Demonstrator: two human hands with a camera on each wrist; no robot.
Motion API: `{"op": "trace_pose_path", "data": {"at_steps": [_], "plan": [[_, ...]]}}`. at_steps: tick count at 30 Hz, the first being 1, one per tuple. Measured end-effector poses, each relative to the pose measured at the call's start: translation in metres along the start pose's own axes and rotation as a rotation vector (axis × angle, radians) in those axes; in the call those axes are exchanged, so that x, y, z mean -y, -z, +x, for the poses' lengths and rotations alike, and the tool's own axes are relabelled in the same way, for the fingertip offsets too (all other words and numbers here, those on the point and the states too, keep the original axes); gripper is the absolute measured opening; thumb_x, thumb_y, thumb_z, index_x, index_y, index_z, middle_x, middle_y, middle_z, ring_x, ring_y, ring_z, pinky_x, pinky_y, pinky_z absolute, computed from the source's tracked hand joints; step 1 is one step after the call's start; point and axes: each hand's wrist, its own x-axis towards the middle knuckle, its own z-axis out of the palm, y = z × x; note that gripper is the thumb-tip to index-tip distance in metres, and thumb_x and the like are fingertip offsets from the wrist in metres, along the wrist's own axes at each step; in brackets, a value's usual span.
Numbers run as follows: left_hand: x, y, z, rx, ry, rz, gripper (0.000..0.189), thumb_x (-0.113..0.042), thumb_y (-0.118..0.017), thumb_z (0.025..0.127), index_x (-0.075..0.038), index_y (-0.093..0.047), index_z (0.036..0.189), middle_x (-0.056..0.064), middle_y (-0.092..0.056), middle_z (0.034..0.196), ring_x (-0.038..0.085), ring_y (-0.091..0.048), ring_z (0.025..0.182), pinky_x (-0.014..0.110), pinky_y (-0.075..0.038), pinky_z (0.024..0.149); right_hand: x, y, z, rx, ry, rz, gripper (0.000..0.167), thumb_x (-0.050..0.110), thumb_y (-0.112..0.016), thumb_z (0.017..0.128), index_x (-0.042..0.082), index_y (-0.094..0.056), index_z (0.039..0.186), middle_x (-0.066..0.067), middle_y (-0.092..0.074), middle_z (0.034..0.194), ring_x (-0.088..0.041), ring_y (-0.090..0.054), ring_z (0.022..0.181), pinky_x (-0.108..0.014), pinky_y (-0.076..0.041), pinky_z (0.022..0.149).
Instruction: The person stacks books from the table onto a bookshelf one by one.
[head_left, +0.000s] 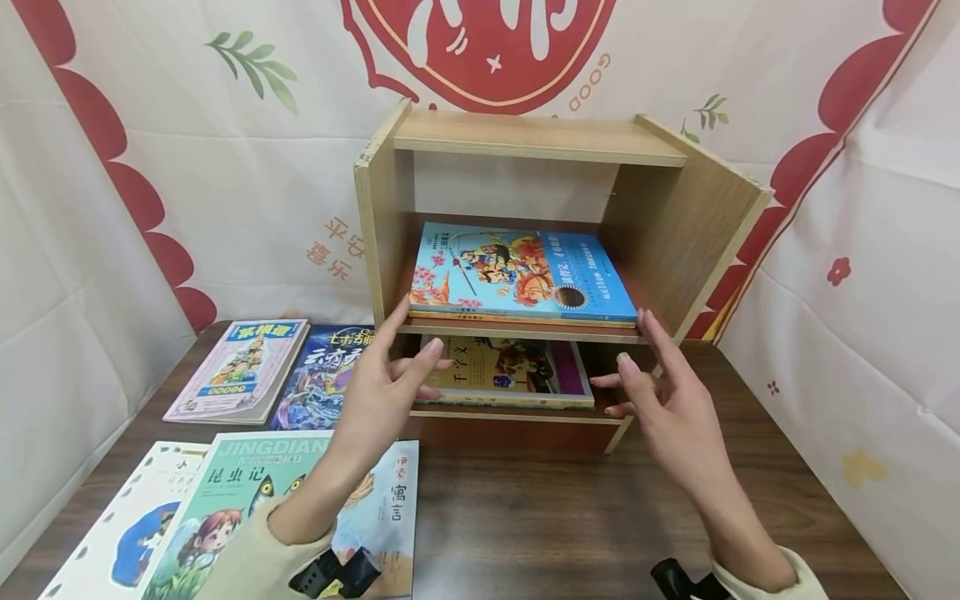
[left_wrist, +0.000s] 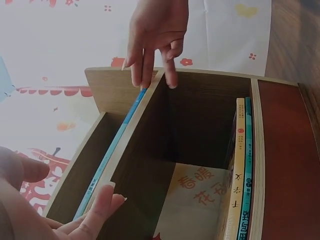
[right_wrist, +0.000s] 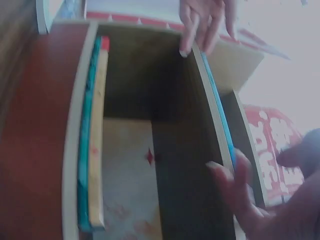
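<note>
A small wooden bookshelf (head_left: 686, 225) stands on the table. On its upper board lies a blue picture book (head_left: 480, 271), flat, atop at least one other thin book. My left hand (head_left: 378, 404) is at the book's front left corner, fingers extended and thumb apart. At the front right corner, the fingertips of my right hand (head_left: 678, 417) touch or nearly touch the book's edge; exact contact is unclear. Both hands appear in the wrist views beside the blue spine (left_wrist: 112, 150). In the lower compartment lie a yellow book (left_wrist: 235, 175) and a teal-spined book (left_wrist: 247, 175), stacked flat.
Left of the bookshelf lie a pink-covered book (head_left: 238, 371) and a dark blue book (head_left: 318, 375). Nearer, a white book (head_left: 112, 517), a green book (head_left: 240, 467) and a light blue book (head_left: 393, 508) overlap. Printed cloth (head_left: 150, 250) hangs around the table (head_left: 540, 525).
</note>
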Motion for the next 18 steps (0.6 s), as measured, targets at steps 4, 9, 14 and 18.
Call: {"op": "trace_pose_path", "data": {"at_steps": [4,9,14,18], "plan": [[0.002,0.008,-0.011,-0.010,-0.062,0.009,0.065,-0.038,-0.057,0.097,-0.025,-0.025,0.152,-0.001,-0.061,0.127,0.019,-0.069,0.080,0.033,-0.055,0.067,0.006,-0.020,-0.011,-0.166,0.004,0.225,0.053,0.014,-0.050,0.100,0.018,-0.031,0.149,-0.008,-0.043,0.137,-0.017,-0.067,0.086,-0.027,-0.057,0.062],[0.010,0.026,-0.033,-0.057,-0.157,0.057,0.056,-0.024,-0.055,0.099,-0.016,-0.032,0.150,-0.004,-0.042,0.145,0.015,-0.067,0.092,0.030,-0.056,0.075,0.009,-0.049,-0.024,-0.110,0.005,0.372,0.043,0.006,-0.049,0.100,0.008,-0.038,0.142,-0.012,-0.048,0.126,-0.023,-0.065,0.087,-0.030,-0.056,0.062],[0.027,0.049,-0.053,-0.091,-0.116,0.125,0.050,-0.019,-0.053,0.100,-0.012,-0.036,0.147,0.002,-0.054,0.135,0.013,-0.067,0.094,0.027,-0.055,0.078,0.009,-0.084,-0.032,0.079,-0.071,0.409,0.039,0.009,-0.053,0.099,0.012,-0.045,0.137,-0.014,-0.053,0.123,-0.026,-0.065,0.088,-0.034,-0.057,0.064],[0.041,0.076,-0.064,-0.098,0.023,0.214,0.048,-0.028,-0.048,0.102,-0.016,-0.036,0.147,0.004,-0.060,0.127,0.013,-0.065,0.093,0.024,-0.053,0.080,0.006,-0.116,-0.041,0.278,-0.164,0.415,0.036,0.013,-0.055,0.098,0.011,-0.050,0.133,-0.014,-0.059,0.116,-0.026,-0.064,0.082,-0.035,-0.057,0.062]]}}
